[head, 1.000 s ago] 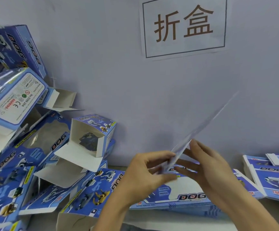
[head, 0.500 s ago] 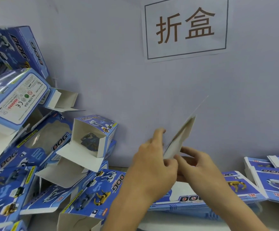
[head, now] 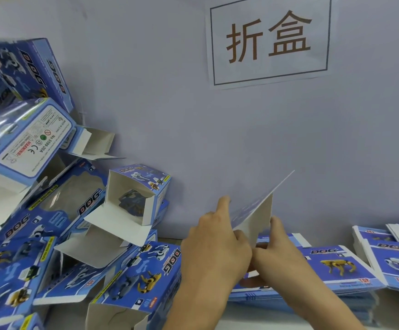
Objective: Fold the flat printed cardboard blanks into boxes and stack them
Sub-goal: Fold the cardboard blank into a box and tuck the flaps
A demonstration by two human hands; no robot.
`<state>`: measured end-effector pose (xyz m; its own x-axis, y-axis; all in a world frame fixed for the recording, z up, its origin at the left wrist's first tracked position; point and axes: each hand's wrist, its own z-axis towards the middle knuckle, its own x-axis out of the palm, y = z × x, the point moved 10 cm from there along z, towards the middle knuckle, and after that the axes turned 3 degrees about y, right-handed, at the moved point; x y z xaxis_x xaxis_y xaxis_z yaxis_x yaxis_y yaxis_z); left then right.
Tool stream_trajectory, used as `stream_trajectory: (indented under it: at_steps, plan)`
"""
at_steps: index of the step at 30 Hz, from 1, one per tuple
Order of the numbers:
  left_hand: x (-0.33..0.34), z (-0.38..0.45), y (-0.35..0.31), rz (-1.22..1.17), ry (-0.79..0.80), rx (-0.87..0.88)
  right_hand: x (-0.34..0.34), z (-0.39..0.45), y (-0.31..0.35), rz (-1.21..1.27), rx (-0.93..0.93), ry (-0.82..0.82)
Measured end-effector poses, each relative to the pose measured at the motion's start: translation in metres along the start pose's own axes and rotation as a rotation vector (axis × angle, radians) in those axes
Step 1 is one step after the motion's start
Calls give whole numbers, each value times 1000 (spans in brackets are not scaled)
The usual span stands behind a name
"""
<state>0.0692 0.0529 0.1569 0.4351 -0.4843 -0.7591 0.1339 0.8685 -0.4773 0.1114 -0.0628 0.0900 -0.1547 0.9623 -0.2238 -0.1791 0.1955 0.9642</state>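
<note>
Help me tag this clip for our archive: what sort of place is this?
Likely a box-folding workstation in a packaging shop: a paper sign on the wall, folded boxes heaped at left, flat blanks stacked at right, both hands working a blank.

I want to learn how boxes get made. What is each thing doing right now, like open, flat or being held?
Cardboard blank: lifted, partly opened, held by both hands.
Left hand: grips the blank's lower edge, forefinger raised.
Right hand: grips the blank's lower corner.
Flat blanks: lying stacked, unfolded.
Folded boxes: piled up, flaps open.
Wall sign: stuck flat on the wall.
</note>
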Motion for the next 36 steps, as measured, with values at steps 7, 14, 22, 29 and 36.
stream_trajectory:
  at_steps: [7, 14, 22, 29, 36]
  plan:
    - [2, 1, 1, 28, -49, 45, 0, 0, -16, 22, 111, 30]
    - [8, 5, 10, 131, 31, 28, 0, 1, -20, 20, 140, 44]
    - [-14, 1, -4, 106, -154, 89, -7, -1, -16, 84, 140, 20]
    - [-11, 0, -23, 160, -108, 299, -39, -10, 23, 29, -180, -325]
    - [-49, -1, 10, -237, -431, 131, -20, -11, 28, -184, -170, 58]
